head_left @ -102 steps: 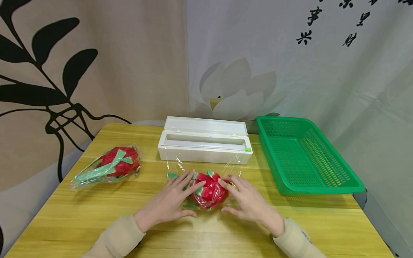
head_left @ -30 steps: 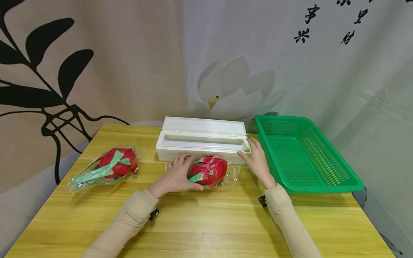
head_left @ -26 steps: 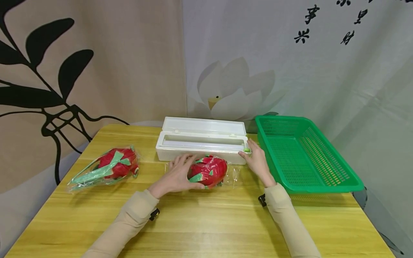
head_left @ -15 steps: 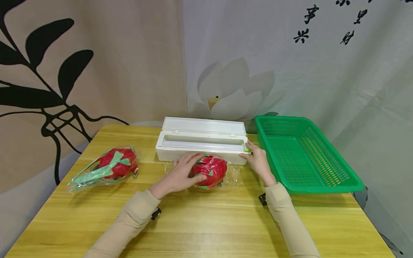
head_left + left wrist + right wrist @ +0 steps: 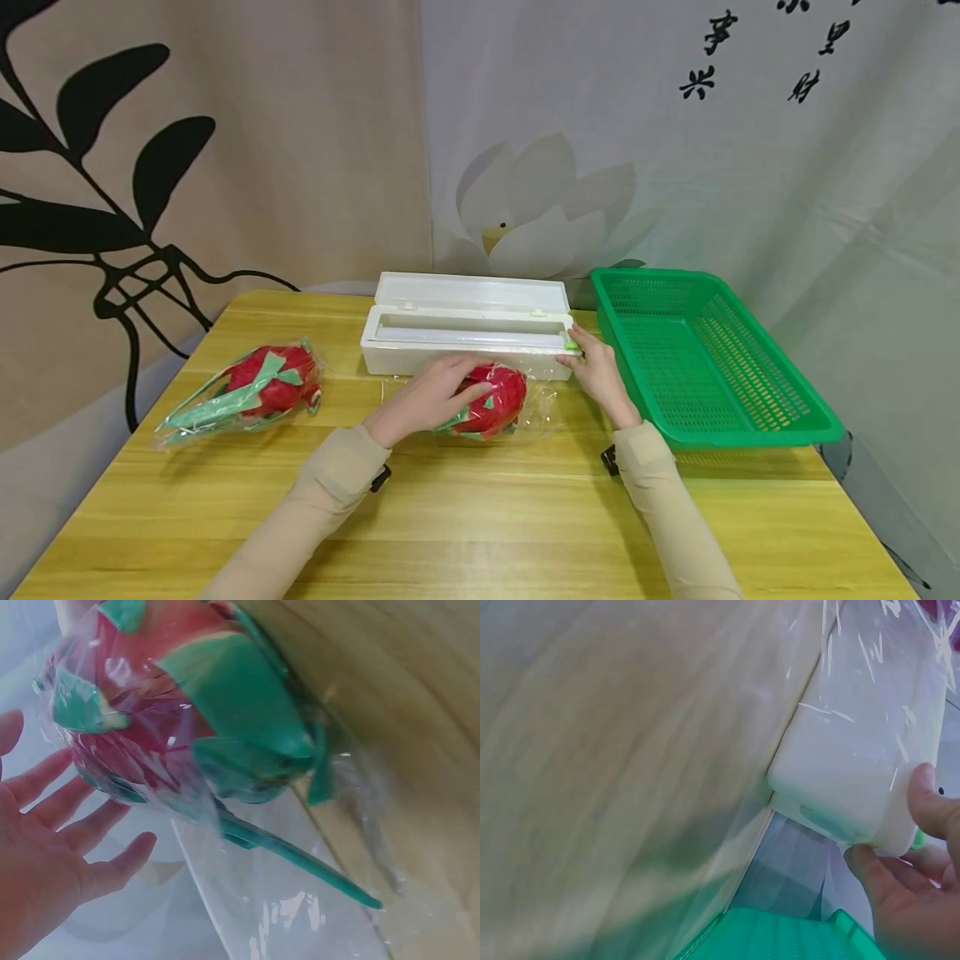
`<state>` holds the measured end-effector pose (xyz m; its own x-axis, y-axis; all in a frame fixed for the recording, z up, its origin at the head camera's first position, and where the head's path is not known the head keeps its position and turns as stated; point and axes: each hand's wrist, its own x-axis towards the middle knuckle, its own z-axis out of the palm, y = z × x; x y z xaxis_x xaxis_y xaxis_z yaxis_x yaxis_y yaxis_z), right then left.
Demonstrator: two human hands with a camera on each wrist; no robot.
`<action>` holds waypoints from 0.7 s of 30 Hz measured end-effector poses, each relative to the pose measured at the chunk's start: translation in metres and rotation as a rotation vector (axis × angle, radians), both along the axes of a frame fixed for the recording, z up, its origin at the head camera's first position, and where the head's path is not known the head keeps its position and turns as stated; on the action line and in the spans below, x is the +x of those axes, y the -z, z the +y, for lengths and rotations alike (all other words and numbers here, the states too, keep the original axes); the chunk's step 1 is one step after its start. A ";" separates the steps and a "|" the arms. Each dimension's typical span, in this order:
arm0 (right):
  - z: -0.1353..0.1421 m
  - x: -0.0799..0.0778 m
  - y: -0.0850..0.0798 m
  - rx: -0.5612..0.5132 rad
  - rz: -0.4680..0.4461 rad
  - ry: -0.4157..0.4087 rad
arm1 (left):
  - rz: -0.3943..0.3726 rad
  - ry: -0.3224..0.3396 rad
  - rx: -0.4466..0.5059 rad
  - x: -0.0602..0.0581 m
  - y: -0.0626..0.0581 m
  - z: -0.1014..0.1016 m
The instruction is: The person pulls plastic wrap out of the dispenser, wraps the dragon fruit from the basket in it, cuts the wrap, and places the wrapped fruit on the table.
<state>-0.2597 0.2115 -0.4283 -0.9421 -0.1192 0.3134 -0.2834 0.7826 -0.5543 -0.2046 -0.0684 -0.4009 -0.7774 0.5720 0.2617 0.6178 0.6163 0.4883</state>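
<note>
In the head view, a red dragon fruit with green scales (image 5: 502, 398) lies under clear plastic film against the front of a white cling film box (image 5: 405, 360). My left hand (image 5: 429, 393) lies over the fruit's upper left with spread, relaxed fingers. The left wrist view shows that hand (image 5: 64, 847) beside the film-covered dragon fruit (image 5: 135, 750), whose green stem juts out. My right hand (image 5: 600, 373) grips the right end of the box, by a small green slider (image 5: 572, 343). In the right wrist view its thumb and fingers (image 5: 870, 874) bracket the box corner (image 5: 840, 780).
Another dragon fruit wrapped in clear film (image 5: 273, 383) lies on the left of the wooden table (image 5: 480, 525). A green plastic basket (image 5: 675, 437) stands at the right, close to my right hand. The box lid (image 5: 472, 289) is raised toward the curtain behind.
The dragon fruit has moved forward to the box, and my right hand has gone from it to the box's right end. Lately my left hand has slid rightward over the fruit.
</note>
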 end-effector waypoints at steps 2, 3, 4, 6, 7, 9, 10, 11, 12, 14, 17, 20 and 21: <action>0.000 -0.002 0.000 -0.008 -0.009 0.000 | 0.014 0.006 -0.013 -0.002 -0.002 0.003; 0.000 -0.002 0.000 -0.011 -0.008 -0.001 | 0.020 0.006 -0.026 -0.004 -0.002 0.005; 0.000 -0.003 0.000 -0.013 -0.007 -0.003 | 0.025 0.007 -0.034 -0.005 -0.003 0.006; 0.000 -0.004 0.001 -0.018 0.000 -0.005 | 0.030 0.010 -0.052 -0.008 -0.006 0.010; -0.001 -0.004 0.001 -0.021 0.003 -0.005 | 0.034 0.010 -0.063 -0.009 -0.007 0.012; -0.001 -0.005 0.001 -0.030 0.011 -0.008 | 0.043 0.022 -0.085 -0.012 -0.011 0.016; -0.001 -0.005 0.001 -0.035 0.011 -0.007 | 0.044 0.030 -0.091 -0.014 -0.013 0.018; -0.001 -0.005 0.002 -0.039 0.010 -0.008 | 0.044 0.037 -0.100 -0.016 -0.016 0.021; -0.001 -0.005 0.002 -0.044 0.009 -0.007 | 0.043 0.047 -0.109 -0.017 -0.018 0.023; -0.001 -0.006 0.002 -0.050 0.005 -0.006 | 0.050 0.075 -0.123 -0.022 -0.023 0.028; 0.000 -0.006 0.003 -0.053 0.003 -0.001 | 0.068 0.116 -0.153 -0.030 -0.030 0.036; 0.000 -0.006 0.003 -0.050 0.001 0.002 | 0.103 0.168 -0.198 -0.040 -0.038 0.046; 0.001 -0.005 0.003 -0.048 0.000 0.004 | 0.113 0.183 -0.220 -0.043 -0.041 0.051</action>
